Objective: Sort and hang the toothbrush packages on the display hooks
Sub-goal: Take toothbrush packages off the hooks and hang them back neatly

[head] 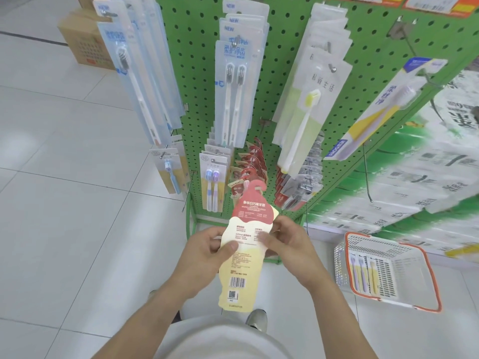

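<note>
Left hand: closed on the left edge of the pack, thumb pressed flat on its printed face, the other fingers curled behind it.
Right hand: closed on the pack's right edge, thumb on the face near the middle, fingers wrapped behind; the thumb tip is blurred.
Arms: both forearms reach forward and up from the bottom of the view and meet at the pack; the wrists are turned inward so the two thumbs point toward each other.
Pack: a red and cream card, held nearly upright with its printed back toward the camera, barcode near the bottom; its hooked red top sits just in front of the row of red packs low on the pegboard. Whether it touches the hook there I cannot tell.
Pegboard: green, perforated, with several rows of toothbrush packs on hooks; a twin-brush pack hangs above the red row, a yellow-brush pack to its right.
Basket: white with an orange rim, on the floor to the right, holding a few more packs.
Box: cardboard, on the floor at upper left.
</note>
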Demonstrator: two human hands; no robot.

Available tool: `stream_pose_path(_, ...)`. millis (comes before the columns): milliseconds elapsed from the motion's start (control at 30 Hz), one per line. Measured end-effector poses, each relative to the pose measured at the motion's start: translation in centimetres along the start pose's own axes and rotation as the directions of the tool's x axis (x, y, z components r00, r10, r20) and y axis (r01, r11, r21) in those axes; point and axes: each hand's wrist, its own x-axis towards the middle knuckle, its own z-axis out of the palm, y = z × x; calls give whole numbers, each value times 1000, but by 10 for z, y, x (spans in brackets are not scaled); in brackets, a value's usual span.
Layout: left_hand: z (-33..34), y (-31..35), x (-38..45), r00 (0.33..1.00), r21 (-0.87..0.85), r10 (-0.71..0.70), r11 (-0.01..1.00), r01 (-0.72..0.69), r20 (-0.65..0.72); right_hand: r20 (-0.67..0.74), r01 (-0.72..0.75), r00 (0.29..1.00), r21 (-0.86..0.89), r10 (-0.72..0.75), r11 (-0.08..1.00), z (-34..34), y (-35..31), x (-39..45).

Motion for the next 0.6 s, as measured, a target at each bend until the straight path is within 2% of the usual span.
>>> stream_pose_path(100, 0, 3, 0, 1000, 18, 4, 1000, -4, 11, -20, 0, 1000, 147, 3, 989, -1, -6, 2)
stream_pose_path(467, 2, 5, 0, 997, -59, -77, 995, 78, 5, 11, -55, 998, 220, 54, 974, 0, -4, 6)
stream_pose_path(600, 2, 9, 1, 997, -83, -83, 993, 83, -5, -19, -85, 996, 227, 92, 970, 2, -5, 8)
